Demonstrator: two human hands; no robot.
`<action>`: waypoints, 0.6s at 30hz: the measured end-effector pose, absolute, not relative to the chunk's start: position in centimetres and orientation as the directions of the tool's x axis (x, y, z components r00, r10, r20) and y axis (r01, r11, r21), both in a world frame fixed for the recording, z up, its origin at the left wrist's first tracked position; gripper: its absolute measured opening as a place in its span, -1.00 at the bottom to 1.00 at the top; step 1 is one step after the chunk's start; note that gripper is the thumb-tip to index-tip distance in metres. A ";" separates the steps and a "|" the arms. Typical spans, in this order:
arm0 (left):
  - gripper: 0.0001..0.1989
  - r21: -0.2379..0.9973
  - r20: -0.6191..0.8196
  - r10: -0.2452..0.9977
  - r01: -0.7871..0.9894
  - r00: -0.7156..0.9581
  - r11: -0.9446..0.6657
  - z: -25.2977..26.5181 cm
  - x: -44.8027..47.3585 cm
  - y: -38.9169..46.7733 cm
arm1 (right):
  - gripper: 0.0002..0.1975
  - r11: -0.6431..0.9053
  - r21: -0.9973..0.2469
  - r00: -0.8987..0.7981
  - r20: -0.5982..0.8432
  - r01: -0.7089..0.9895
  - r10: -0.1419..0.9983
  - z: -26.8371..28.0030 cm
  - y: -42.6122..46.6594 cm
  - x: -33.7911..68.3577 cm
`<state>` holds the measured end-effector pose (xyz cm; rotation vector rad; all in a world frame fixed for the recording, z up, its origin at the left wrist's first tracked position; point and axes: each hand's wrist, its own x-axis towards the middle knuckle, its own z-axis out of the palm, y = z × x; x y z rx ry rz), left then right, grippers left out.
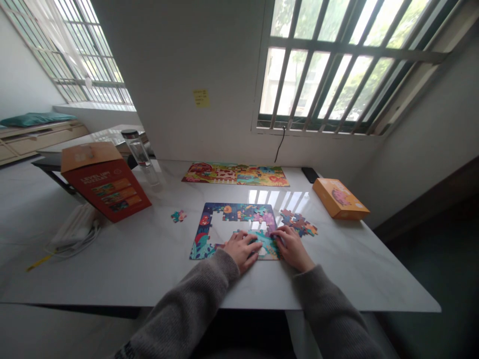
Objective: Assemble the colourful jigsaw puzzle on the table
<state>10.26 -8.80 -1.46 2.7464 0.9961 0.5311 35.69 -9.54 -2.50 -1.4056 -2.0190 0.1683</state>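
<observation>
A jigsaw puzzle [232, 208] with a dark blue and teal underwater picture lies partly assembled on the white table, its middle an open gap showing the tabletop. My left hand [244, 251] rests palm down over its lower part, fingers spread on the teal pieces. At the puzzle's right edge is my right hand [295, 248], thumb and fingertips drawn together against the border; what is between them is too small to make out. Just beyond that hand lies a pile of loose puzzle pieces [298, 222]. A few joined pieces [178, 216] lie apart on the left.
A long farm-and-animal puzzle [235, 174] lies along the wall. An orange box [340, 199] and a black phone [309, 174] are at the right. A red box [108, 187], a clear bottle [138, 149] and a white cabled device [75, 229] stand on the left.
</observation>
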 end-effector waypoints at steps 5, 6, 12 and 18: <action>-0.58 0.281 0.267 0.643 0.581 0.717 -0.764 -1.9 10.5 -8.8 | -0.75 0.409 -0.381 -0.234 0.429 0.829 0.872 -2.8 -9.7 35.5; -0.59 0.289 0.281 0.636 0.568 0.719 -0.770 -2.0 10.3 -8.6 | -0.75 0.413 -0.379 -0.237 0.430 0.828 0.871 -2.7 -9.7 35.5; -0.67 0.333 0.501 0.689 0.618 0.524 -0.712 -2.1 3.3 -6.0 | -0.75 0.416 -0.377 -0.245 0.423 0.828 0.872 -2.6 -9.7 35.6; -0.69 0.358 0.504 0.863 0.902 0.031 -0.242 -2.9 -8.9 -2.5 | -0.75 0.418 -0.366 -0.247 0.430 0.831 0.868 -3.0 -9.3 35.7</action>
